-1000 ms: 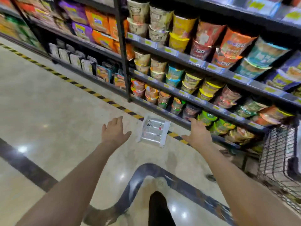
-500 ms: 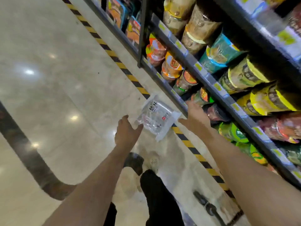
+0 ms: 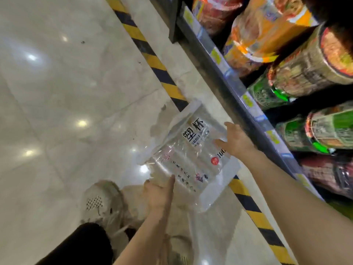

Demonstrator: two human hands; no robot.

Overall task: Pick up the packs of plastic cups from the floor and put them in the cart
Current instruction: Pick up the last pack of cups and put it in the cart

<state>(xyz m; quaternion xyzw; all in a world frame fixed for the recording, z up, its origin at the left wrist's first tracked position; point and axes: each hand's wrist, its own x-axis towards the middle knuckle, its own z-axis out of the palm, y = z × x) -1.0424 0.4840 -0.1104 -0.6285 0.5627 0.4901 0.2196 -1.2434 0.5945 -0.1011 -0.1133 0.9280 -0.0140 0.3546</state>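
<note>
On the floor (image 3: 57, 111) at twelve o'clock, pack of plastic cups (image 3: 188, 153): light, slippery, crushable; left hand (image 3: 159, 194) and right hand (image 3: 236, 142) open-fingered at opposite edges.

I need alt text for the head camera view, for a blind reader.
Two bare hands, left hand and right hand, reach a clear plastic pack of cups lying on the glossy pale floor, beside a store shelf of instant noodle bowls.

Noodle cups (image 3: 267, 33) above striped floor tape (image 3: 152, 62)
</note>
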